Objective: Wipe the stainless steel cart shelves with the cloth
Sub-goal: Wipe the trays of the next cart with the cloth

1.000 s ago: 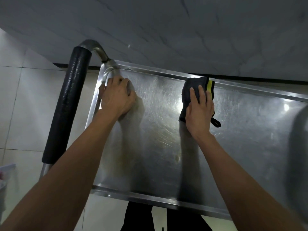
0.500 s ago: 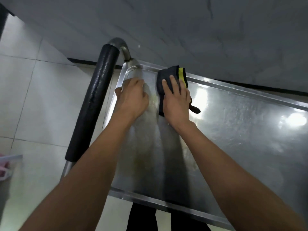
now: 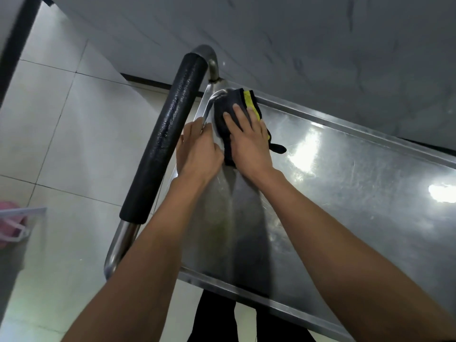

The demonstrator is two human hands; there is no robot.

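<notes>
1. At the far left edge of the view, a pink item in a pale wire basket (image 3: pixel 14 225) sits on the tiled floor (image 3: pixel 74 144), well apart from the cart.
2. A black foam-covered handle (image 3: pixel 167 137) runs along the left end of the cart, joined to bare steel tube at both ends.
3. The left hand (image 3: pixel 197 151) rests on the left rim of the top shelf (image 3: pixel 345 206), near its far left corner. Its grip curls over the rim, apparently to steady the cart against the push of wiping; how tightly it holds cannot be told.
4. Just to its right, almost touching it, the right hand (image 3: pixel 246 141) presses down with straight, spread fingers, pinning the cloth flat rather than clutching it.
5. The cloth (image 3: pixel 234 107), dark grey with a yellow strip, lies pushed into the shelf's far left corner, likely so the wipe reaches the rounded rim.
6. Rightward, the steel surface shows fine scratches and bright reflections of light.
</notes>
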